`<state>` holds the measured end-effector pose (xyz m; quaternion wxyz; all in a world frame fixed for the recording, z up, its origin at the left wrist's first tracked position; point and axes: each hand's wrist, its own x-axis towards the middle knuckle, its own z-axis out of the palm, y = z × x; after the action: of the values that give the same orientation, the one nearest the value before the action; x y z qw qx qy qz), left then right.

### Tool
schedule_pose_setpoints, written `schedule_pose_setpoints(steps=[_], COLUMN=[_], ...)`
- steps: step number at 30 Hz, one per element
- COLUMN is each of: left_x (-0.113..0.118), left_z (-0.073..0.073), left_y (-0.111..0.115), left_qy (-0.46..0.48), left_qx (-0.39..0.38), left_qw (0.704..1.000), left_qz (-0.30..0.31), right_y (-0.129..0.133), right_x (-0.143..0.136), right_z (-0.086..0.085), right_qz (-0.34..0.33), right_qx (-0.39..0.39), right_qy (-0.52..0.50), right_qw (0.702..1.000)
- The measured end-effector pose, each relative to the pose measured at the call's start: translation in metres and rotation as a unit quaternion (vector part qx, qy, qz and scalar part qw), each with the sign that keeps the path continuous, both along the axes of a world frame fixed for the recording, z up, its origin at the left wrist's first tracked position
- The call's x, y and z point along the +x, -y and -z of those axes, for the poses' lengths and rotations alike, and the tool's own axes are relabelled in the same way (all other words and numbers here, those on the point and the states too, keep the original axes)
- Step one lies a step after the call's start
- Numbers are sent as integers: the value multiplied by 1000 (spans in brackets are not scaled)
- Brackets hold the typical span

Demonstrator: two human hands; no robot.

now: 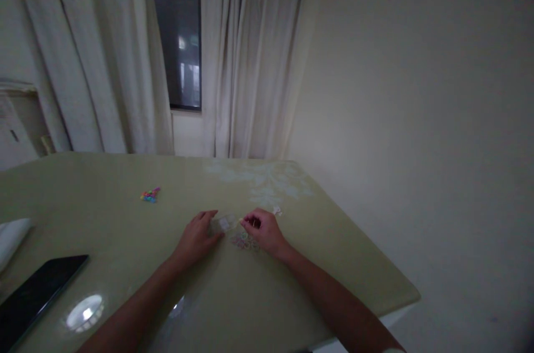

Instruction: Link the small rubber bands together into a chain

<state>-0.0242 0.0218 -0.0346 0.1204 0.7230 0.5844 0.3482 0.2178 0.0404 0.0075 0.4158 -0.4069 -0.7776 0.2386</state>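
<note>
My left hand [200,237] grips the left end of a small clear plastic box [225,223] on the table, thumb in front and fingers behind. At the right end of the box, my right hand [263,230] pinches a tiny pale yellow piece [241,220] between thumb and forefinger; its kind is too small to make out. Just in front of the box lies a loose pile of small pale, loop-like pieces [245,240], partly beside my right hand. A few small whitish pieces [277,210] lie behind my right hand.
A heap of small bright multicoloured pieces [150,195] sits farther back on the left of the pale green table [104,219]. A black flat device [39,297] and a white object [13,236] lie at the left. The table's right edge slants along the wall.
</note>
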Motion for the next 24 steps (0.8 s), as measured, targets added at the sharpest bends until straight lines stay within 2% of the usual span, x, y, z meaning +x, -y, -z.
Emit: schedule_pose_setpoints(steps=[4, 7, 9, 16, 21, 24], left_x=[4, 7, 8, 13, 13, 10], left_z=[0, 0, -1, -8, -9, -5], left_y=[1, 3, 4, 9, 7, 5], left_qy=[14, 3, -10, -39, -65, -52], left_qx=[-10, -5, 0, -25, -39, -44], left_qw=[1000, 1000, 1000, 999, 997, 998], left_qz=[5, 6, 7, -1, -1, 3], right_y=[-20, -34, -39, -45, -55, -54], right_x=[-17, -41, -55, -79, -78, -67], right_z=[-26, -39, -41, -32, -37, -42], right_qz=[7, 26, 33, 26, -13, -54], right_qx=[36, 42, 55, 35, -15, -27], right_qy=[191, 332, 386, 429, 440, 424], right_qw=[981, 942, 920, 902, 898, 904])
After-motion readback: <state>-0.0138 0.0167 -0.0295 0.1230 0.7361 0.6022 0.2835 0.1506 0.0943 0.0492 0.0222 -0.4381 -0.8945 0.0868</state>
